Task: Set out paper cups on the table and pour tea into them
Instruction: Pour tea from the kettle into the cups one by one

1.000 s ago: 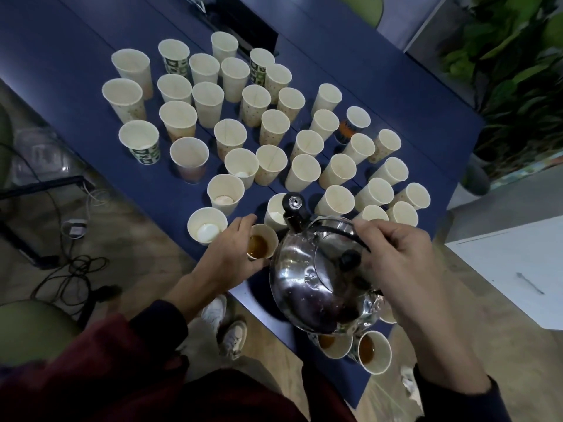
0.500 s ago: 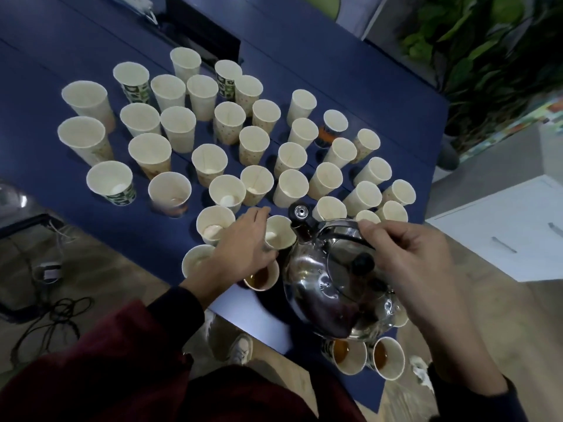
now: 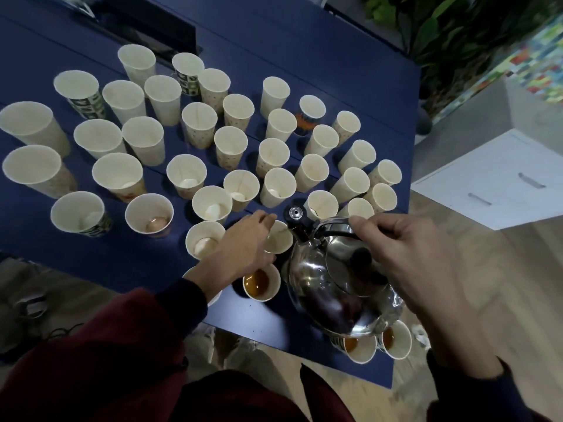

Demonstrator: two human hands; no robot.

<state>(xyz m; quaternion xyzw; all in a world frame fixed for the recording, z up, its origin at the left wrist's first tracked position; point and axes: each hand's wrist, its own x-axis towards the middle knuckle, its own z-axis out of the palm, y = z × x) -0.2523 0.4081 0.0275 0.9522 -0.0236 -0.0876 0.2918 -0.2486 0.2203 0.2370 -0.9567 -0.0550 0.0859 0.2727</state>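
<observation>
A dark blue table (image 3: 304, 56) fills most of the view, with a wooden floor, a white cabinet (image 3: 493, 184) and a leafy plant (image 3: 457, 32) off its right side. Upright paper cups (image 3: 143, 141) stand in loose rows across the tabletop, most of them holding no tea. A polished steel kettle (image 3: 335, 287) hangs over the near edge with its spout pointing away. It covers part of two filled cups (image 3: 361, 350) standing at that edge. The view has swung since a second ago, so the rows now spread further left. Back then the left hand (image 3: 246, 245) held the cup of tea (image 3: 261, 284). That cup now stands on the table just beside the wrist, let go, and the hand has moved forward to an empty cup (image 3: 281, 239) next to the spout. Its fingers and thumb curl round that cup's near side at the rim. The right hand (image 3: 405, 257) is as before, closed from above round the kettle's black handle and carrying it.
</observation>
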